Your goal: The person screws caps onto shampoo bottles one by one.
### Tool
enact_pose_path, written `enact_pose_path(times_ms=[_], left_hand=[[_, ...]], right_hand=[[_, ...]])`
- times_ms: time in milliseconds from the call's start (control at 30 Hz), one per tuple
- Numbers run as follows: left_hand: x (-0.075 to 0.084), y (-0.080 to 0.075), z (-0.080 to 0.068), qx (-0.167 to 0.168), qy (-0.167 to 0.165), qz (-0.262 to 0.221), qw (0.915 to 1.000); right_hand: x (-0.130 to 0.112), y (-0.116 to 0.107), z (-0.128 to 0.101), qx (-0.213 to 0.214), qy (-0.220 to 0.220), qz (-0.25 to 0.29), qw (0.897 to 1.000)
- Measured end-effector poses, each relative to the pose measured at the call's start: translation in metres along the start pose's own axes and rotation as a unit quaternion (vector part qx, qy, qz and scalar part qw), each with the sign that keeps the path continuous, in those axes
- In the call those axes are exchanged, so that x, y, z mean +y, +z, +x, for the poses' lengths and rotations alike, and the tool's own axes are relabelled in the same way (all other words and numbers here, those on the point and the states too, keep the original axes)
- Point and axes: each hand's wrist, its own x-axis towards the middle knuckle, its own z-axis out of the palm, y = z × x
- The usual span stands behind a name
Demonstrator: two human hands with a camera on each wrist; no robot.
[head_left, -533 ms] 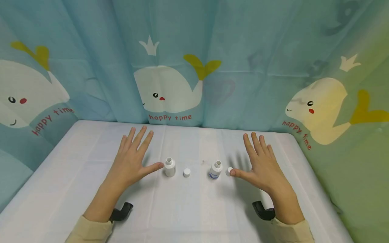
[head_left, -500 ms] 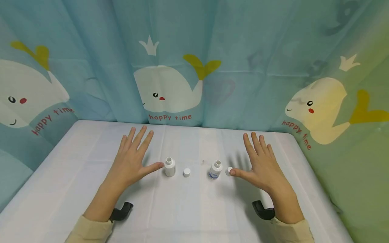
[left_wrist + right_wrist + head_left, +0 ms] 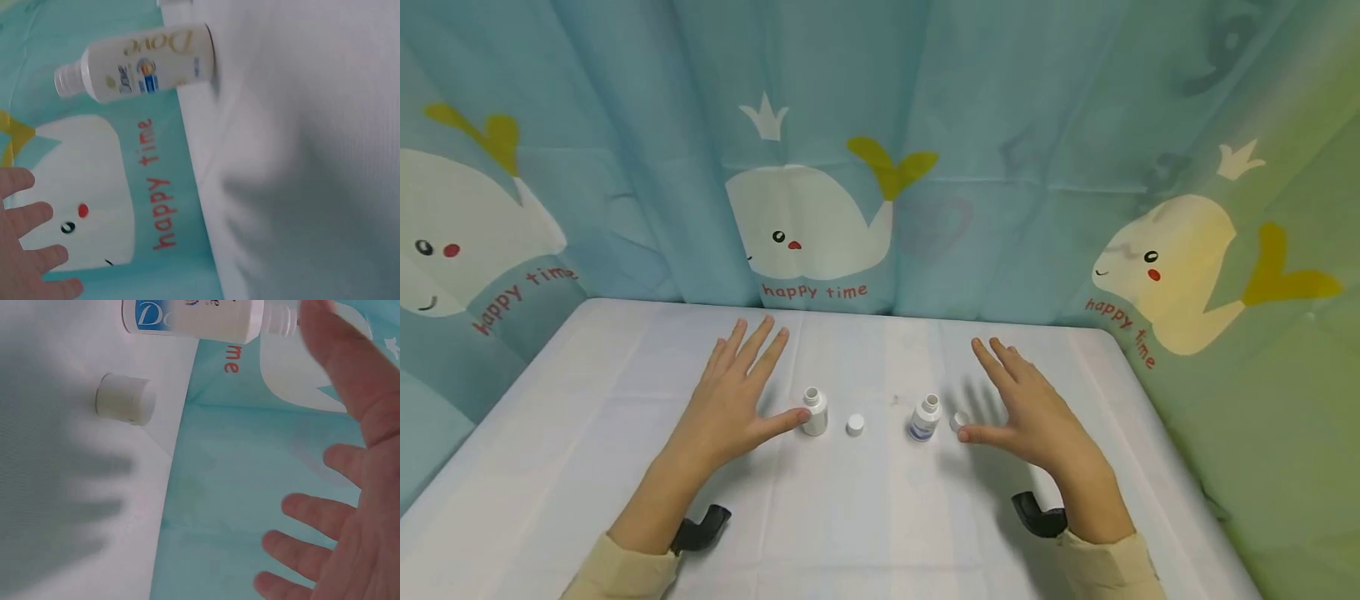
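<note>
In the head view my left hand [image 3: 730, 408] hovers over the table with its fingers spread, its thumb tip overlapping a small white Dove bottle [image 3: 817, 419]. That bottle stands upright and uncapped, its threaded neck plain in the left wrist view. Just right of it lies a white cap [image 3: 855, 425]. A second open Dove bottle [image 3: 924, 419], with a blue patch on its label, stands further right, and another white cap [image 3: 959, 419] sits beside it. My right hand [image 3: 1037, 412] is held above the table, fingers extended, thumb near that cap [image 3: 125, 399]. Both hands hold nothing.
A white cloth [image 3: 850, 533] covers the table. Behind it and along the sides hangs a blue-green curtain [image 3: 1000, 250] printed with whales. Each wrist carries a black curved mount, one on the left [image 3: 702, 529] and one on the right [image 3: 1037, 515].
Both hands have moved inward toward the bottles, the right one more, with its fingers now closer together. The whole head view has shifted slightly. Bottles and caps stay in place on the table.
</note>
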Motion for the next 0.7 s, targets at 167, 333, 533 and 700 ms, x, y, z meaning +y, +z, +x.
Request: enact_pose_path(times_ms=[167, 333, 533, 700], left_hand=[[0.013, 0.001, 0.000, 0.003, 0.021, 0.003, 0.9998], [0.024, 0.000, 0.001, 0.006, 0.044, -0.003, 0.9990], [0.035, 0.006, 0.002, -0.001, 0.064, -0.022, 0.9977], [0.050, 0.011, 0.004, -0.011, 0.079, -0.061, 0.9950]], right_hand=[[0.000, 0.007, 0.001, -0.021, -0.010, 0.012, 1.000], [-0.006, 0.013, 0.003, -0.030, -0.016, 0.013, 0.999], [-0.013, 0.016, 0.001, -0.041, -0.006, 0.006, 0.999], [-0.015, 0.018, 0.002, -0.047, -0.011, -0.011, 0.999]])
